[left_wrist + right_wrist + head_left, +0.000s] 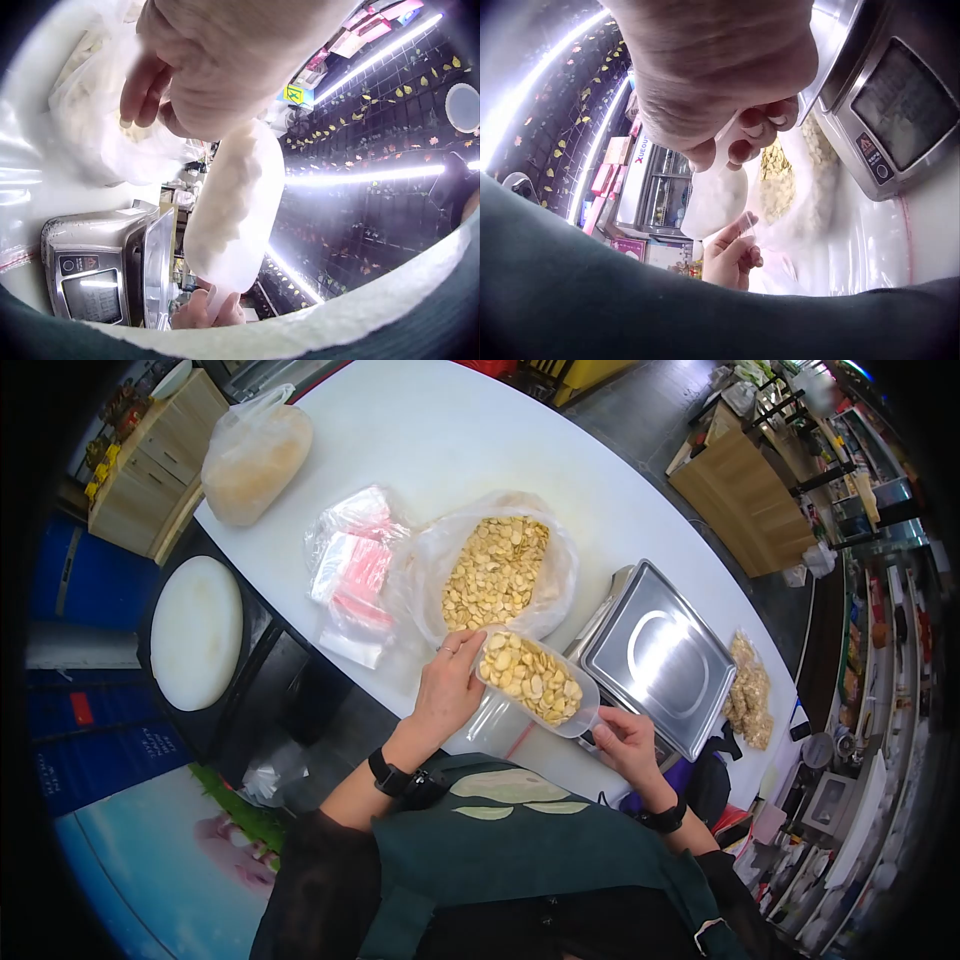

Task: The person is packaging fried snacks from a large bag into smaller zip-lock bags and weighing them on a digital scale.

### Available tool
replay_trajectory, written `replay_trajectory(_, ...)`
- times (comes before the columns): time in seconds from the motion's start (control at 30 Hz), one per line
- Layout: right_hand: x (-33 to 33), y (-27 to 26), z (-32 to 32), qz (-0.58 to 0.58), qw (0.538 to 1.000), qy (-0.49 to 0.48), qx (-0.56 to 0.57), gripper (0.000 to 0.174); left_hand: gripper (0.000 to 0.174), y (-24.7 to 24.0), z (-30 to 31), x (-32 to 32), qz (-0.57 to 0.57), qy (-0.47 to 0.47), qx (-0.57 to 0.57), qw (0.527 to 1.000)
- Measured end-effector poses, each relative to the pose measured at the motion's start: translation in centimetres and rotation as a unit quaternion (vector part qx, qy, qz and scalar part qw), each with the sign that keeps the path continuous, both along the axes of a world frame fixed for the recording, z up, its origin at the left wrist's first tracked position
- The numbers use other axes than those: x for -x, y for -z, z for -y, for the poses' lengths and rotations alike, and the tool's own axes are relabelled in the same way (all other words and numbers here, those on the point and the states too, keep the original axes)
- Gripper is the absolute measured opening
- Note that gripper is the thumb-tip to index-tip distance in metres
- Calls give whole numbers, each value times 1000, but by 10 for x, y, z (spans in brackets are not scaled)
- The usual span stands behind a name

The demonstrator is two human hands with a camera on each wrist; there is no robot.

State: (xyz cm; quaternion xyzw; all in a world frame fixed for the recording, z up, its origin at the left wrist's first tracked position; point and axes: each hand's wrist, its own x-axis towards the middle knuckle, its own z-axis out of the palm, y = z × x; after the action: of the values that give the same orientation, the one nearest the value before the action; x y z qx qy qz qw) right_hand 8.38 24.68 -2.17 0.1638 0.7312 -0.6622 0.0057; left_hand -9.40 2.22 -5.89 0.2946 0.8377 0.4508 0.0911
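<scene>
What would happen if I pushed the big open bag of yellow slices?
The bag would probably sag and fold, since it looks thin and crumpled. It might feel fairly heavy, with many slices inside. Some could spill, because its top is wide open.

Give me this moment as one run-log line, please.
left hand: pinches clear plastic scoop at far end; right hand: grips its handle; pale-yellow slices: in scoop and open plastic bag; electronic scale: right of bag
</scene>
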Motion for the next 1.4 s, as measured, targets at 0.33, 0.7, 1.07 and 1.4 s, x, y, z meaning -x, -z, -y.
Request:
replay_trajectory(0.33,-5,-9,16,66,995,34,-63,28,57,-15,-5,-15,-56,6,-35,998)
replay_trajectory(0.7,49,-106,43,-17,863,-145,-483,34,61,-5,-2,-15,-58,-8,-32,998)
replay_trajectory(1.07,52,-138,47,-3,799,-181,-574,34,63,1,1,-17,19,0,-74,997)
replay_trajectory(1.4,88,-74,3,-63,863,-37,-499,28,61,7,16,-14,125,13,-69,990)
